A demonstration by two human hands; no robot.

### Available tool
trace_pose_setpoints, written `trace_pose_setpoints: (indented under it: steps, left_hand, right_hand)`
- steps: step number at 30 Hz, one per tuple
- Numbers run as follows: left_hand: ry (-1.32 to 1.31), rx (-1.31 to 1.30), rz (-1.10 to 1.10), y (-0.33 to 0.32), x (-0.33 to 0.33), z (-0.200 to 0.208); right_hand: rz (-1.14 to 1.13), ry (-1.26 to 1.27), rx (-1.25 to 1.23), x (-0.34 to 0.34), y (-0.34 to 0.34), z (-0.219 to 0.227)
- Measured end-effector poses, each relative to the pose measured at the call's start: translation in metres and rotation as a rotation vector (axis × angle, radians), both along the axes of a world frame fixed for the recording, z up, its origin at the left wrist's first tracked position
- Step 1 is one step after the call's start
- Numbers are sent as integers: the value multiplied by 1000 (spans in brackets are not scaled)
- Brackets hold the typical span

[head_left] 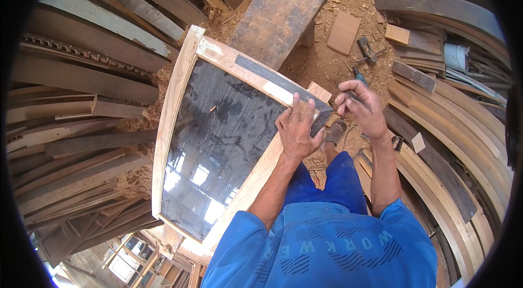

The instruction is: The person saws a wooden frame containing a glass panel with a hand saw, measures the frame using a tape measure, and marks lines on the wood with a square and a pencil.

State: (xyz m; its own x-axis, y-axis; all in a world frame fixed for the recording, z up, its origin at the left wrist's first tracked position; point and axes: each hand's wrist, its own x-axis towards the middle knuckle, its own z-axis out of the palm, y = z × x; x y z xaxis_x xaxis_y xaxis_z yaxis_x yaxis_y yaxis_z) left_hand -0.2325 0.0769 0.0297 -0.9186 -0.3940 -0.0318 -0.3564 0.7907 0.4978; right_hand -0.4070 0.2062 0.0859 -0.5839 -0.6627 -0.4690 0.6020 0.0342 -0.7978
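Blue shirt (348, 247), nearest: pale lettering legible across the cloth, with dark striped blocks. Left hand (297, 132): fingers extended, palm down, touching the right-hand corner of a wooden frame (257, 179) around a dark glossy panel (223, 119); the frame lies mainly to this hand's left. Right hand (364, 109): fingers curled, raised just beside that corner; whether it grips anything cannot be told. A dark strip (259, 70) runs along the frame's far rail. Beyond stands a worn plank bench (283, 13).
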Motion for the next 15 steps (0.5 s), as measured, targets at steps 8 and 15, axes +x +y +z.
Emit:
trace_pose_setpoints:
  steps: [8,15]
  left_hand:
    - [-10,-4,29,2,1,1]
    - [-2,38,23,3,1,-2]
  right_hand:
    - [-40,626,564,22,6,-30]
    - [22,-124,240,78,4,-70]
